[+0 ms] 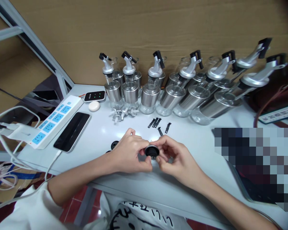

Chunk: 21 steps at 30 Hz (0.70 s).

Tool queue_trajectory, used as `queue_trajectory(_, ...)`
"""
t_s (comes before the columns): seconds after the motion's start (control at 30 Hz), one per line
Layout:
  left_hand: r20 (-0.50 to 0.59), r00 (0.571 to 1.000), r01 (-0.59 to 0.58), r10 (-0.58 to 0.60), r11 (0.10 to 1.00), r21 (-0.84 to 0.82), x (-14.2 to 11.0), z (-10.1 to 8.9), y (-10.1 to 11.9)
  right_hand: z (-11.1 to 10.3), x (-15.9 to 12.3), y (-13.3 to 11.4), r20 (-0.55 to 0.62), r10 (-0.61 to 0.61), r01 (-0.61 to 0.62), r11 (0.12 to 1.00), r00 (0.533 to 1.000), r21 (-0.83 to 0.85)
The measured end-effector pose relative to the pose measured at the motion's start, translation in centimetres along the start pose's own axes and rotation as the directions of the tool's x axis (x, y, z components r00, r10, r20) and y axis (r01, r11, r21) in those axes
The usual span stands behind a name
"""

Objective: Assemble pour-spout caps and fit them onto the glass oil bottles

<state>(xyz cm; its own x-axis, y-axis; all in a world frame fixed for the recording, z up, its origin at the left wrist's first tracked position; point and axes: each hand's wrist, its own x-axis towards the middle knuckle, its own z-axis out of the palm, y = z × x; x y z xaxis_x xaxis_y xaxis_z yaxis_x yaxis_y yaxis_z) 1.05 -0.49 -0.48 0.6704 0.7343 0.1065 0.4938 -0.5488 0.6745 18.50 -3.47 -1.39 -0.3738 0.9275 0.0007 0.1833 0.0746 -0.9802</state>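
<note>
Head view: fingertips of the left hand (132, 155) and right hand (177, 158) pinch opposite sides of a small, round black stopper with a silvery rim (152, 151), near the front edge of a pale, smooth table (194, 137). It looks light and stiff, its dark body perhaps slightly rubbery; the rim seems the surest hold. Thin black plastic strips (156, 122) lie just beyond; upright, steel-banded glass bottles (150, 95) bound the back, leaving more room rightward.

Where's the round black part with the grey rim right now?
Head view, below centre: the round black part is held between the left hand and right hand, with the loose black strips above it in the picture.
</note>
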Motion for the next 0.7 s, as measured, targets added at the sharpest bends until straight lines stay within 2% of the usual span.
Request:
queue_trajectory(0.3, -0.044, 0.997, -0.069, 0.070, 0.997, 0.017, -0.12, 0.08, -0.04, -0.18, -0.17, 0.04, -0.001, -0.015, 0.015, 1.000, 1.000, -0.020)
queue_trajectory(0.5, -0.093, 0.986, -0.130, 0.135, 0.990, 0.057, -0.14, -0.15, -0.39, -0.58, 0.12, -0.16, 0.017, -0.092, 0.092, 0.995, 0.996, 0.035)
queue_trajectory(0.7, -0.074, 0.986, -0.144, 0.148, 0.988, 0.060, -0.22, -0.02, -0.34, -0.74, 0.06, 0.21, 0.013, -0.034, 0.034, 0.999, 0.999, -0.031)
